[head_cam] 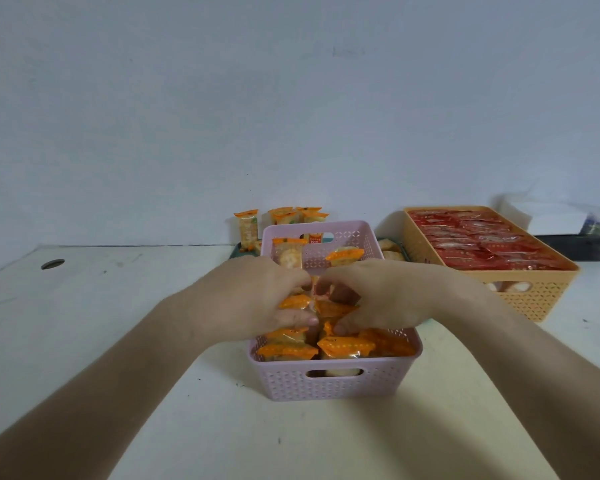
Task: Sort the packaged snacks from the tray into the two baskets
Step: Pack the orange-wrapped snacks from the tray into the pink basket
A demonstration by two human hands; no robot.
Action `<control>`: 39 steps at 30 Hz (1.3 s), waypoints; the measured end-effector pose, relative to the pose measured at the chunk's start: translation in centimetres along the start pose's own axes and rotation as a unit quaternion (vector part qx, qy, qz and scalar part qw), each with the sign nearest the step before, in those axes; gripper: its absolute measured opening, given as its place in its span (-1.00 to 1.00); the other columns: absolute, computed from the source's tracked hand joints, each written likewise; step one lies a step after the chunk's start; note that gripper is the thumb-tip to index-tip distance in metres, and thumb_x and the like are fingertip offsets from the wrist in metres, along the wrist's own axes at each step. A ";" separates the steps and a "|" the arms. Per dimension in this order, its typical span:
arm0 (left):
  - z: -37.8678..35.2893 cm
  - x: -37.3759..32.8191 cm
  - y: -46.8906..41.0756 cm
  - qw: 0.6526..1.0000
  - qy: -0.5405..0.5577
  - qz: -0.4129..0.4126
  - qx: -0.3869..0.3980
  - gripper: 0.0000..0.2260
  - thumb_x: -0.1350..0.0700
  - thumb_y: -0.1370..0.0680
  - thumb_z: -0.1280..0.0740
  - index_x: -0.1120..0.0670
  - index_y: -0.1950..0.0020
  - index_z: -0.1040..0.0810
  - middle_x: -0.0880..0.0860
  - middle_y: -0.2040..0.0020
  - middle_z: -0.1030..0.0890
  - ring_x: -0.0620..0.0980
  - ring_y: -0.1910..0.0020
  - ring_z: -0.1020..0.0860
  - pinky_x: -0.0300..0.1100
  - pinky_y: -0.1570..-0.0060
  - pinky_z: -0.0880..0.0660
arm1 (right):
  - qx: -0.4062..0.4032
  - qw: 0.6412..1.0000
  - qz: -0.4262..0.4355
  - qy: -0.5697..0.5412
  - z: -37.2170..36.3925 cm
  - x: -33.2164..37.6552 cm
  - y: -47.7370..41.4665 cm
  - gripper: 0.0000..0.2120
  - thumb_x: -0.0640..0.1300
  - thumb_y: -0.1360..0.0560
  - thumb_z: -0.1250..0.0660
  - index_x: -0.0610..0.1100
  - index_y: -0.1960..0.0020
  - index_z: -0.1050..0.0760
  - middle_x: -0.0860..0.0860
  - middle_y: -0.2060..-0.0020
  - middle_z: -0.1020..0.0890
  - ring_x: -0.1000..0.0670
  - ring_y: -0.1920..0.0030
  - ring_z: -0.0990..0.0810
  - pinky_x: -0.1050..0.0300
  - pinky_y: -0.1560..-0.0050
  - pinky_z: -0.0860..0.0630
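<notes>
The pink basket (333,382) stands on the white surface (118,306), and both of the person's arms reach into it. The left grip (257,296) and right grip (388,296) meet over its middle, fingers curled round orange packets (293,301), thumbs pressed low against the wrappers. More of these packets fill the basket's near end, and 2 stick up at its far end. Just behind the basket lies the tray (243,252), with a few orange packets standing on it. To the right of the basket, near but apart, sits the orange basket (534,299), packed with red packets (482,237). Farthest right from the pink basket is a black tub (582,247).
</notes>
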State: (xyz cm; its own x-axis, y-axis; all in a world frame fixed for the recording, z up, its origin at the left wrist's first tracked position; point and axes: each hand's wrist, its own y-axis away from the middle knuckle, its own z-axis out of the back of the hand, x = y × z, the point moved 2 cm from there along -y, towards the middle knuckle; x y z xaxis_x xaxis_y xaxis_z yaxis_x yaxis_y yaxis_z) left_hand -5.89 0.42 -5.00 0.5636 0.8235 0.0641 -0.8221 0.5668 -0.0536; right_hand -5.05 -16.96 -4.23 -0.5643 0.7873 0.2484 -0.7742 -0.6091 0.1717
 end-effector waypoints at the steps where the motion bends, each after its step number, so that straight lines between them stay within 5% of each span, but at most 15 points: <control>1: -0.1 -0.1 0.0 1.000 -0.019 -0.003 -0.004 -0.75 -0.34 -0.52 -0.15 -0.21 0.05 -0.42 -0.13 0.28 -0.52 -0.15 0.26 -0.50 -0.17 0.24 -0.48 | 0.000 1.000 -0.002 -0.019 0.0 -0.1 0.1 -0.51 0.11 -0.50 -0.35 0.07 -0.36 -0.27 0.11 -0.27 -0.50 0.04 -0.22 -0.50 0.08 -0.22 -0.48; 6: 0.1 0.6 -0.8 0.992 0.122 0.020 0.021 -0.54 -0.25 -0.57 -0.01 0.01 0.29 -0.49 0.01 0.37 -0.51 -0.08 0.38 -0.48 -0.14 0.29 -0.42 | -0.111 0.991 0.008 -0.074 0.4 -1.0 -0.2 -0.82 0.00 -0.60 -0.22 0.00 -0.18 -0.32 0.04 -0.10 -0.60 0.04 -0.01 -0.60 0.13 0.00 -0.57; 11: 0.7 2.2 -3.7 0.984 0.158 0.056 -0.059 -0.84 0.05 -0.59 -0.29 -0.04 -0.08 -0.66 -0.17 0.05 -0.61 -0.25 0.09 -0.52 -0.42 0.14 -0.37 | -0.239 0.967 -0.057 0.067 2.2 -2.7 -0.9 -0.82 -0.05 -0.53 -0.30 -0.01 -0.13 -0.48 0.06 0.01 -0.62 0.02 0.00 -0.55 -0.01 -0.06 -0.54; 16: -0.5 1.9 -7.2 0.996 0.066 0.032 0.045 -0.83 0.00 -0.57 -0.31 0.01 -0.05 -0.65 -0.08 0.10 -0.66 -0.12 0.12 -0.58 -0.14 0.09 -0.53 | -0.143 0.977 -0.050 0.148 1.4 -2.7 -1.8 -0.80 0.03 -0.51 -0.30 0.02 -0.11 -0.47 0.12 0.09 -0.52 0.02 0.04 -0.48 0.01 -0.04 -0.40; 20: -2.1 1.4 -9.0 0.987 -0.068 0.030 0.143 -0.83 0.01 -0.54 -0.32 0.07 0.18 -0.53 0.03 0.24 -0.56 0.03 0.22 -0.55 -0.07 0.23 -0.54 | -0.068 0.963 -0.053 0.256 0.4 -2.6 -3.2 -0.81 -0.03 -0.55 -0.25 0.02 -0.16 -0.44 0.08 -0.02 -0.53 -0.05 -0.19 -0.40 -0.16 -0.22 -0.25; 22: -2.8 1.5 -9.7 0.982 -0.083 0.031 0.170 -0.89 0.04 -0.52 -0.35 0.06 0.15 -0.53 0.03 0.21 -0.57 0.04 0.20 -0.55 -0.05 0.18 -0.56 | -0.032 0.956 -0.070 0.284 0.2 -2.9 -3.8 -0.72 -0.12 -0.55 -0.26 0.02 -0.25 -0.40 0.04 -0.16 -0.51 -0.08 -0.31 -0.31 -0.23 -0.28 -0.19; 27: -3.2 1.9 -10.3 0.995 -0.014 0.023 0.098 -0.61 -0.05 -0.39 -0.49 0.01 -0.16 -0.54 0.00 -0.01 -0.62 0.03 0.04 -0.57 -0.04 0.04 -0.59 | 0.028 0.953 -0.105 0.282 -0.1 -3.3 -5.1 -0.50 -0.21 -0.52 -0.31 0.05 -0.41 -0.29 -0.02 -0.34 -0.41 -0.14 -0.42 -0.23 -0.29 -0.35 -0.08; 31: -2.5 2.0 -9.2 0.999 -0.029 0.017 0.027 -0.42 -0.21 -0.31 -0.51 0.01 -0.22 -0.48 -0.02 -0.09 -0.49 0.00 -0.11 -0.43 -0.04 -0.09 -0.49 | -0.023 0.960 -0.097 0.261 -0.1 -3.4 -5.3 -0.53 -0.15 -0.51 -0.34 -0.02 -0.39 -0.35 -0.04 -0.34 -0.38 -0.13 -0.39 -0.26 -0.26 -0.30 -0.17; 39: -1.0 2.1 -6.3 0.981 0.191 0.031 -0.025 -0.33 -0.04 -0.30 -0.59 -0.16 -0.34 -0.39 -0.16 -0.19 -0.55 -0.14 -0.12 -0.53 -0.18 -0.09 -0.54 | -0.143 0.969 -0.070 0.187 1.7 -2.6 -2.9 -0.52 -0.26 -0.44 -0.33 0.03 -0.30 -0.36 0.00 -0.15 -0.42 -0.07 -0.19 -0.44 -0.07 -0.12 -0.22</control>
State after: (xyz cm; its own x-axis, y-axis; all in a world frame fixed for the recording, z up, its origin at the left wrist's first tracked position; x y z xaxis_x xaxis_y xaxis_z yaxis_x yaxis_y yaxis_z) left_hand 0.52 -1.42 -5.48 0.5086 0.7999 -0.3186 -0.8567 0.5073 -0.0939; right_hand -0.81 -17.42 -3.78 -0.4705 0.8727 -0.1307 -0.8685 -0.4841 -0.1067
